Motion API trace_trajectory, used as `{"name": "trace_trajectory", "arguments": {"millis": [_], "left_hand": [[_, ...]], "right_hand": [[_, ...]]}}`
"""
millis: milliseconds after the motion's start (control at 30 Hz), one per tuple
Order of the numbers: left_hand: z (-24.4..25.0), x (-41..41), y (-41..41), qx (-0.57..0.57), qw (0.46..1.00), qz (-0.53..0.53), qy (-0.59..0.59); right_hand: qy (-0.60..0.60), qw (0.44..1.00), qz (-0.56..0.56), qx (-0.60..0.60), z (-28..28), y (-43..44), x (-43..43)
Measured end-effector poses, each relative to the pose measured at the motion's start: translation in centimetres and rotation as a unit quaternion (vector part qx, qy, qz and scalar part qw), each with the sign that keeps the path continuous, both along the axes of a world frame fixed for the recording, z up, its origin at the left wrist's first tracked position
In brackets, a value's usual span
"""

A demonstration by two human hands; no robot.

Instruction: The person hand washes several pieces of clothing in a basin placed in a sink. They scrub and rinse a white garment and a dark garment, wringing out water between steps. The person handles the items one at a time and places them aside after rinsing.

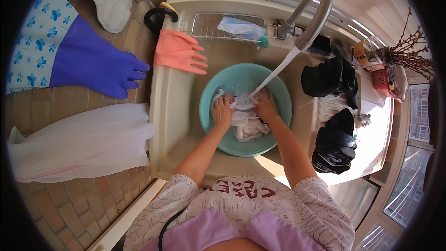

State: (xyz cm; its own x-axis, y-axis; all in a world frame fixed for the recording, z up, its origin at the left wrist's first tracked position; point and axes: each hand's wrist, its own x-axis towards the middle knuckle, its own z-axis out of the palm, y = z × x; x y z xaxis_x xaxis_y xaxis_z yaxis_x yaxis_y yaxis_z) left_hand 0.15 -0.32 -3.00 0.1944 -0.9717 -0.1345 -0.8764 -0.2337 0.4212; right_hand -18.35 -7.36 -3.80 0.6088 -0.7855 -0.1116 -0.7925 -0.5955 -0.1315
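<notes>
A round green plastic basin (286, 103) stands in a beige sink (177, 122), holding water and wet white cloth (248, 129). From a curved metal faucet (325, 3), a stream of water (275, 71) falls into the basin near my right hand. My left hand (223, 109) presses on the left part of the cloth, fingers slightly spread. At the basin's right side, my right hand (266, 105) touches the cloth, its fingertips partly hidden by splashing water. Whether either hand grips the cloth is unclear.
A pink rubber glove (179, 52) drapes over the sink's left edge. Behind the basin is a wire rack (209, 26) with a plastic packet (242, 28). Dark cloth items (322, 76) lie on the right ledge. A purple glove (94, 59) and white mesh bag (83, 143) hang by the brick wall.
</notes>
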Motion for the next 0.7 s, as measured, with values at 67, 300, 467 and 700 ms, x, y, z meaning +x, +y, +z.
{"name": "trace_trajectory", "arguments": {"millis": [67,300,467,700], "left_hand": [[-0.9,-0.3,-0.3,-0.019,0.999,-0.013,-0.033],[-1.7,-0.2,-1.1,-0.001,0.985,-0.121,-0.120],[-0.9,0.3,-1.2,-0.072,0.997,-0.029,0.004],[0.4,0.1,-1.2,0.234,0.681,0.227,0.656]], "right_hand": [[0.010,0.997,-0.082,-0.007,-1.4,0.9,1.5],[-0.087,0.994,-0.037,0.049,-0.6,-1.4,0.1],[-0.099,0.988,-0.059,0.104,-0.6,0.8,1.4],[-0.386,0.773,-0.376,0.335,-1.6,3.1,3.0]]}}
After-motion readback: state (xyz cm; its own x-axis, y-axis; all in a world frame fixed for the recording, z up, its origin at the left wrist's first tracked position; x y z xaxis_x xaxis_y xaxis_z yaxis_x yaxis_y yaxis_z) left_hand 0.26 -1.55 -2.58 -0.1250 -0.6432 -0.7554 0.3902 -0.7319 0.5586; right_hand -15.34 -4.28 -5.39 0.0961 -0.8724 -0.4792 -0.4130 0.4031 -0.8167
